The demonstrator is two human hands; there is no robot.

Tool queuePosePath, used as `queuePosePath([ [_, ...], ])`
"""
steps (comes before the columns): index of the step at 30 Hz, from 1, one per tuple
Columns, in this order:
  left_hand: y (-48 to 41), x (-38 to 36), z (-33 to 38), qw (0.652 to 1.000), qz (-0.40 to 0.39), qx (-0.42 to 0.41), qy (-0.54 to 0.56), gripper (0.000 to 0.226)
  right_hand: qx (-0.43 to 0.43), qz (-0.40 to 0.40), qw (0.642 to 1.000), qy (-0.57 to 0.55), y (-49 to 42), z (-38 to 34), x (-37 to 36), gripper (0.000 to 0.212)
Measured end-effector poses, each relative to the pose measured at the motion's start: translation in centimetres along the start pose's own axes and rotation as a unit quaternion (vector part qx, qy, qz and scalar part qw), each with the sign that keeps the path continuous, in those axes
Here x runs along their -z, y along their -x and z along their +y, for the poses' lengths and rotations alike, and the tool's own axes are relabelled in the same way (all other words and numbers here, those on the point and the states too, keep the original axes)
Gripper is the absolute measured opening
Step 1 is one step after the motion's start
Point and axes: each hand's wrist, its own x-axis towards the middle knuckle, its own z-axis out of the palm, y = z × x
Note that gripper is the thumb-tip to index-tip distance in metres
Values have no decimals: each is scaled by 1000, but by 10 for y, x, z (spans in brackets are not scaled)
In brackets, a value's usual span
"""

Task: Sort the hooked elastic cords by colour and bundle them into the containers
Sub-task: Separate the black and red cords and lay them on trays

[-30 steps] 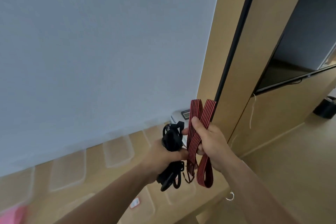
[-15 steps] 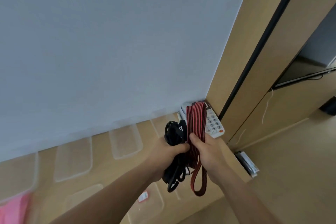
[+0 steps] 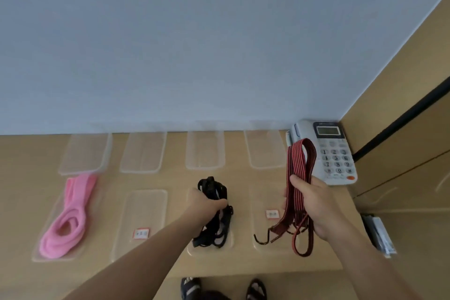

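Now, from the head view: gripping a folded bundle of black cords (image 3: 212,185) in the left hand (image 3: 207,204), fingers curled round its middle, low over a clear container (image 3: 209,252) on the worktop (image 3: 243,263), tails seemingly touching inside. Clutching a folded bunch of red striped cords (image 3: 295,161) in the right hand (image 3: 309,202), thumb across the front, loops upright before a telephone (image 3: 333,153), hooks (image 3: 261,238) dangling above the neighbouring container (image 3: 267,197). Already coiled in the far-left container (image 3: 82,246): pink cords (image 3: 70,217). Probably light, floppy and springy; best held mid-fold, minding loose hooks liable to snag a rim.
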Motion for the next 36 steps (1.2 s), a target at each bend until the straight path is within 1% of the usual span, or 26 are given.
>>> queuePosePath([
  [2, 2, -6, 1, 1000, 28, -2, -9, 58, -16, -19, 1000, 7, -7, 6, 3, 21],
  [3, 1, -10, 0, 999, 40, -3, -13, 55, -23, -23, 999, 11, -10, 9, 4, 23],
  [8, -5, -21, -7, 995, 92, -8, -31, 62, -69, -55, 996, -3, -22, 27, 21, 30],
  [10, -3, -23, -4, 992, 117, 2, -48, 66, -83, -41, 996, -7, -28, 34, 28, 26],
  [12, -2, -27, -1, 986, 142, 6, -92, 66, -92, -26, 995, -2, -34, 39, 32, 20],
  [14, 0, -31, 1, 978, 162, 15, -130, 75, -103, -17, 994, 7, -41, 41, 34, 17],
  [16, 4, -36, 4, 968, 187, 16, -165, 96, -104, -13, 994, 28, -50, 44, 34, 17],
  [18, 8, -44, 6, 951, 213, -24, -221, 108, -89, -16, 994, 64, -57, 46, 31, 18],
  [19, 13, -49, 8, 939, 216, -58, -261, 109, -78, -17, 993, 82, -60, 46, 30, 18],
  [21, 24, -63, 14, 908, 206, -145, -335, 102, -56, -20, 992, 116, -66, 47, 27, 15],
  [22, 29, -72, 16, 895, 193, -191, -354, 92, -46, -24, 990, 130, -68, 47, 27, 12],
  [24, 34, -89, 21, 887, 145, -262, -352, 64, -32, -28, 986, 163, -70, 50, 28, 8],
  [25, 35, -99, 23, 892, 110, -278, -339, 54, -28, -26, 983, 182, -72, 51, 29, 9],
  [27, 37, -115, 25, 909, 26, -269, -318, 47, -12, -25, 976, 217, -73, 55, 30, 4],
  [28, 36, -123, 26, 909, -11, -263, -322, 47, 0, -23, 971, 239, -73, 55, 31, 4],
  [30, 32, -136, 25, 896, -55, -264, -354, 49, 25, -19, 956, 291, -73, 59, 32, 10],
  [32, 28, -144, 25, 891, -71, -262, -365, 51, 34, -15, 943, 330, -74, 63, 33, 25],
  [34, 23, -149, 24, 895, -75, -263, -353, 52, 45, -11, 934, 354, -71, 67, 35, 30],
  [36, 20, -153, 23, 887, -70, -273, -365, 52, 61, 12, 921, 384, -65, 69, 36, 35],
])
